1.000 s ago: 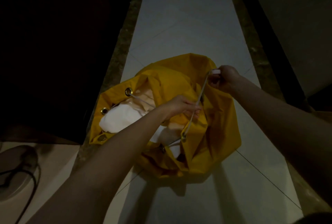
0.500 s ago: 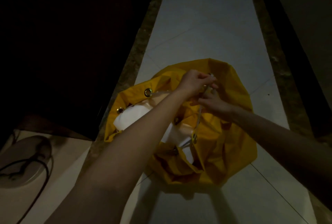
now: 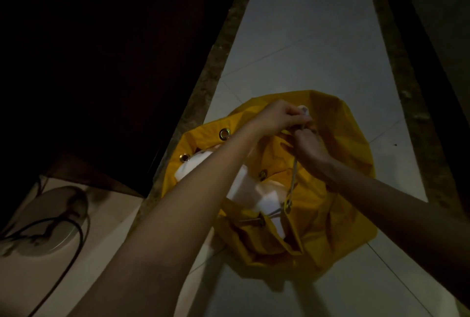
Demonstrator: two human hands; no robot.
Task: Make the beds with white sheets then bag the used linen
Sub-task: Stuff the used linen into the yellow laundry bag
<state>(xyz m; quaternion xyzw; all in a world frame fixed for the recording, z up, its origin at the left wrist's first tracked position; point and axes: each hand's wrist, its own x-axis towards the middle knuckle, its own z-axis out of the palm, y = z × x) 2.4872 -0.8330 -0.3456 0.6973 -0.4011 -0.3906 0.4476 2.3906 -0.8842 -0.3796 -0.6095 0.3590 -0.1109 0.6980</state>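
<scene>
Yellow bag (image 3: 338,215) beneath both hands; left hand (image 3: 278,119) and right hand (image 3: 309,147) seemingly pinch its drawcord (image 3: 294,171).

There is one yellow bag (image 3: 338,215) and one cord (image 3: 293,177) going through its rings. I can count five shiny rings (image 3: 224,134) along the bag's top. Two hands are here, a left hand (image 3: 277,118) and a right hand (image 3: 309,147), and one round fan base (image 3: 50,220) with one black wire (image 3: 76,248)

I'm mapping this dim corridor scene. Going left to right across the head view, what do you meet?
Round fan base with its black cable → speckled stone border strip → yellow drawstring bag holding white linen → right-hand stone border strip.
</scene>
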